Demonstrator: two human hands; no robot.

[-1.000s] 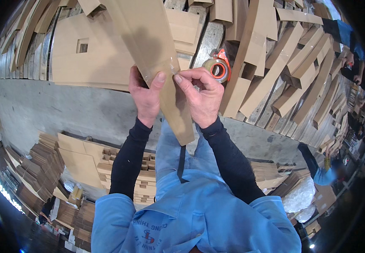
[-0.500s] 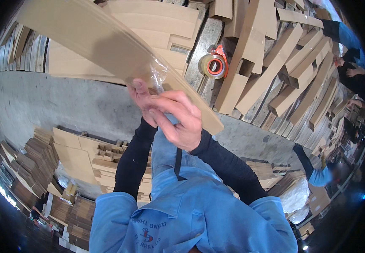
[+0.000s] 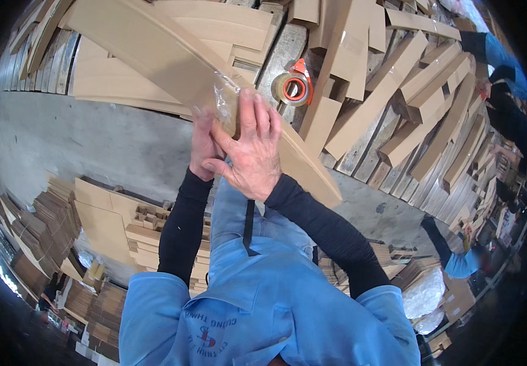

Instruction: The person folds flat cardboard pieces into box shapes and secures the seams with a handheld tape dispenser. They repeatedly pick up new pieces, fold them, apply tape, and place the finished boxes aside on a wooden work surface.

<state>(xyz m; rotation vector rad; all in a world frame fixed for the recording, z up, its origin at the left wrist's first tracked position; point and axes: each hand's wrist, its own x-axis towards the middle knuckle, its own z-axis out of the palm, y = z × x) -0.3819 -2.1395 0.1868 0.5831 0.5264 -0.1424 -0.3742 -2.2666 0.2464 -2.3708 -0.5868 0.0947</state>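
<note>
A long, narrow cardboard box [image 3: 153, 52] slants in front of me from the upper left to the middle. A strip of clear tape [image 3: 223, 100] shines on its surface near the middle. My left hand [image 3: 203, 146] grips the box's near edge, its thumb blurred and its other fingers mostly hidden. My right hand [image 3: 250, 143] lies flat on the box beside the tape strip, fingers stretched out, thumb toward the left hand. Beyond the box, an orange tape dispenser [image 3: 303, 72] with a roll of tape [image 3: 280, 86] rests on the wooden slats.
Several long cardboard boxes [image 3: 376, 94] lie on slatted pallets [image 3: 361, 143] to the right. Flat cardboard sheets [image 3: 117, 82] lie beyond my box. Stacks of cardboard [image 3: 50, 222] stand behind at left. People in blue [image 3: 461, 262] are at the right. Concrete floor [image 3: 86, 134] shows between.
My right hand has gone from curled fingers above the box to lying flat on it beside the tape strip. The box has shifted slightly right in view.
</note>
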